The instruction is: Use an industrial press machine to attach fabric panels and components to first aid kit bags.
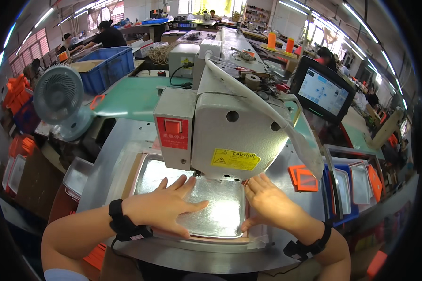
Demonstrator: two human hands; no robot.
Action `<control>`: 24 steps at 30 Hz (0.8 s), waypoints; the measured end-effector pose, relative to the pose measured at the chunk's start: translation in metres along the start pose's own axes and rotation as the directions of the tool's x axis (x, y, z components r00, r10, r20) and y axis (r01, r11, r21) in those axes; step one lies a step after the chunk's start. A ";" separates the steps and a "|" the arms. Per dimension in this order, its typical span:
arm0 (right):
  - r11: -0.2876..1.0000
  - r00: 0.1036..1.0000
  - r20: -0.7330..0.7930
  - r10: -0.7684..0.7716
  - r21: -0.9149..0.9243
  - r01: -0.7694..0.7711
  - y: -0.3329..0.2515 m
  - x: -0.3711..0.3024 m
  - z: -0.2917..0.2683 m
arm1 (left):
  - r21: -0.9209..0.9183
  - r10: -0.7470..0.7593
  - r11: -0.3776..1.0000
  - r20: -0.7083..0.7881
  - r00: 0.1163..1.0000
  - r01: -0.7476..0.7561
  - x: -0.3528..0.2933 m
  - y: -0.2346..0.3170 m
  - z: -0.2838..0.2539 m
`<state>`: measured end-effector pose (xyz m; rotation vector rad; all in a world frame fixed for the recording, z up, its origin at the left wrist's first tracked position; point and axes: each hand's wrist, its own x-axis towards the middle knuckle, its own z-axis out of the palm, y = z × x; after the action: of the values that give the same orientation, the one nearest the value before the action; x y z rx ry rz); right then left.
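A rectangular, shiny silvery panel (215, 216) with rounded corners lies flat beneath the head of an industrial sewing machine (241, 133). My left hand (166, 206) rests on the panel's left part, fingers spread and holding nothing. Along the panel's right edge lies my right hand (269, 200), its fingers stretched forward and the thumb apart; it holds nothing that I can see. A light-brown border (135, 175) runs around the panel's left side. The needle area is mostly hidden under the machine head.
Orange-framed pieces (305, 179) lie right of my right hand. Clear trays (360, 182) stand farther right, and more clear trays (78, 174) sit at the left. A fan (61, 100), a blue crate (105, 65) and a screen (322, 89) surround the machine. People work in the background.
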<state>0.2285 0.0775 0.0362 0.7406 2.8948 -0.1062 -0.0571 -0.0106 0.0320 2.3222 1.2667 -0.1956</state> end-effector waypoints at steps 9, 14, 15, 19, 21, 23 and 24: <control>0.999 0.993 -0.113 -0.037 0.027 0.040 -0.011 0.014 0.006 | -0.006 -0.031 1.000 0.025 0.999 0.031 -0.017 -0.015 -0.003; 0.997 0.985 -0.155 -0.073 0.000 0.074 -0.002 0.024 0.002 | 0.025 -0.029 0.999 0.017 0.999 0.029 -0.009 -0.025 -0.007; 0.998 0.993 -0.113 -0.042 0.032 0.046 -0.001 0.025 0.001 | 0.037 -0.020 0.999 0.007 1.000 0.019 -0.007 -0.028 -0.008; 0.992 0.999 0.030 0.032 0.118 -0.036 0.002 0.032 -0.011 | 0.081 0.051 0.996 -0.064 0.997 -0.046 0.000 -0.039 -0.010; 0.990 1.000 -0.009 0.021 0.136 -0.020 0.005 0.035 -0.012 | 0.035 0.060 0.998 -0.074 0.995 -0.057 0.004 -0.045 -0.011; 0.989 0.990 -0.141 -0.011 0.142 0.031 0.012 0.037 -0.007 | 0.000 0.033 0.999 -0.053 0.998 -0.033 0.007 -0.047 -0.016; 0.986 0.977 -0.209 -0.030 0.154 0.064 0.013 0.037 -0.007 | -0.012 0.002 1.000 -0.026 1.000 -0.003 0.009 -0.045 -0.021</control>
<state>0.2017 0.1072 0.0363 0.7495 3.1314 -0.2873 -0.0917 0.0263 0.0317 2.3230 1.2738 -0.1570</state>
